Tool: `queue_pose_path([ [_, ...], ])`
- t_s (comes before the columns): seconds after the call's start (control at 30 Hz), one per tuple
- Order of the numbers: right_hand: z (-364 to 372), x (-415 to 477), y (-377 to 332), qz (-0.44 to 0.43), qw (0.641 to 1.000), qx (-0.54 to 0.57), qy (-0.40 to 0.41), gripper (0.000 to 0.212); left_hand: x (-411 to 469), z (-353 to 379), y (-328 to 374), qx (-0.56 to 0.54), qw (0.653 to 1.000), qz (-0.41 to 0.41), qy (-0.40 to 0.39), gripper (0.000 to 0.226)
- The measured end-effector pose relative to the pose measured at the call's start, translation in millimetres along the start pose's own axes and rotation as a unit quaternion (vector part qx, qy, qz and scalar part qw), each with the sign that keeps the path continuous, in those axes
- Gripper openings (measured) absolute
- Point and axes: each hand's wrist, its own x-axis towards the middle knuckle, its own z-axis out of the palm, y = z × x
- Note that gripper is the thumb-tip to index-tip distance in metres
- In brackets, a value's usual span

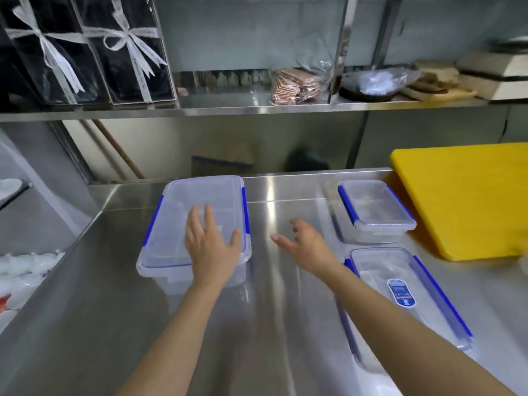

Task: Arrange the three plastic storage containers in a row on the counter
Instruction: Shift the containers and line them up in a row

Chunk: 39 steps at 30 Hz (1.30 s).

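Two bare forearms reached up from the bottom of the frame over a steel counter (85,295). At lower right lay a long clear box (428,318) with blue clips and a blue label on its lid, partly crossed by the right forearm. The right hand (305,241) hung in the middle of the frame just left of that box, fingers spread and slack, touching nothing. The left hand (210,242) lay flat on the lid of the big clear box (171,241) at centre left, fingers splayed, pressing rather than gripping. Farther back at right stood a small clear box (374,210), lid on, well apart from the big one and just behind the long one. A yellow cutting board (463,201) lay beside it. Above, a shelf (257,108) held ribboned black boxes (85,52) at upper left.
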Motion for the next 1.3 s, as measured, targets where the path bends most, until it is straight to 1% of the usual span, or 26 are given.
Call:
queue_pose_path([
  [0.1, -33.8, -15.5, 21.9, 0.02, 0.999, -0.005, 0.034, 0.072, -26.0, 27.9, 44.9, -0.052, 0.995, 0.063, -0.06, 0.082],
  [0.17, -56.8, -31.9, 41.7, 0.036, 0.997, -0.028, 0.057, 0.069, -53.5, 50.4, 67.5, -0.094, 0.986, 0.076, -0.117, 0.084],
  [0.23, -86.5, -60.1, 82.7, 0.079, 0.988, -0.069, 0.111, 0.065, -95.0, 81.1, 100.3, -0.137, 0.963, 0.089, -0.217, 0.086],
  [0.3, -112.6, -85.3, 128.9, 0.132, 0.973, -0.113, 0.151, 0.066, -136.4, 110.1, 132.6, -0.152, 0.936, 0.067, -0.31, 0.089],
  [0.37, -115.4, -88.6, 141.5, 0.144, 0.962, -0.169, 0.159, 0.066, -145.0, 119.0, 136.9, -0.18, 0.92, 0.002, -0.349, 0.093],
  [0.43, -117.1, -89.1, 144.9, 0.155, 0.951, -0.21, 0.168, 0.064, -143.8, 127.2, 138.1, -0.221, 0.901, -0.086, -0.364, 0.095],
  [0.53, -119.7, -91.8, 153.9, 0.208, 0.942, -0.213, 0.154, 0.066, -144.3, 132.7, 136.2, -0.269, 0.873, -0.169, -0.371, 0.087],
  [0.57, -120.3, -93.6, 157.8, 0.229, 0.944, -0.196, 0.136, 0.066, -145.3, 133.4, 134.8, -0.289, 0.859, -0.195, -0.375, 0.08],
  [0.63, -122.1, -97.3, 164.4, 0.255, 0.952, -0.137, 0.096, 0.061, -148.2, 136.3, 133.0, -0.316, 0.836, -0.244, -0.376, 0.057],
  [0.67, -124.4, -99.5, 168.8, 0.258, 0.957, -0.107, 0.081, 0.057, -150.8, 138.8, 133.9, -0.323, 0.833, -0.261, -0.365, 0.05],
  [0.73, -124.8, -100.4, 174.1, 0.251, 0.963, -0.074, 0.068, 0.052, -153.2, 140.4, 135.4, -0.341, 0.831, -0.283, -0.335, 0.045],
  [0.97, -105.1, -75.5, 165.0, 0.204, 0.977, -0.018, 0.058, 0.057, -134.1, 131.1, 119.3, -0.374, 0.846, -0.286, -0.25, 0.038],
  [1.03, -94.5, -63.5, 158.3, 0.182, 0.982, -0.005, 0.042, 0.056, -121.8, 127.0, 109.8, -0.375, 0.856, -0.282, -0.218, 0.035],
  [1.07, -88.7, -57.1, 155.1, 0.17, 0.985, 0.0, 0.033, 0.056, -115.3, 124.5, 104.5, -0.365, 0.866, -0.276, -0.201, 0.034],
  [1.1, -83.0, -50.8, 151.5, 0.157, 0.987, 0.005, 0.022, 0.056, -109.0, 122.1, 98.7, -0.345, 0.882, -0.265, -0.183, 0.034],
  [1.17, -71.9, -39.7, 143.7, 0.133, 0.991, 0.008, -0.002, 0.058, -97.9, 116.3, 87.2, -0.257, 0.932, -0.21, -0.145, 0.033],
  [1.23, -61.3, -31.9, 136.5, 0.09, 0.996, -0.026, -0.007, 0.061, -89.8, 109.1, 78.4, -0.118, 0.982, -0.106, -0.107, 0.026],
  [1.27, -57.1, -30.1, 132.8, 0.054, 0.997, -0.058, 0.007, 0.063, -87.2, 105.3, 76.5, -0.053, 0.993, -0.047, -0.097, 0.023],
  [1.3, -54.3, -29.4, 128.1, 0.009, 0.996, -0.088, 0.024, 0.067, -84.8, 102.0, 75.7, -0.002, 0.994, 0.002, -0.105, 0.023],
])
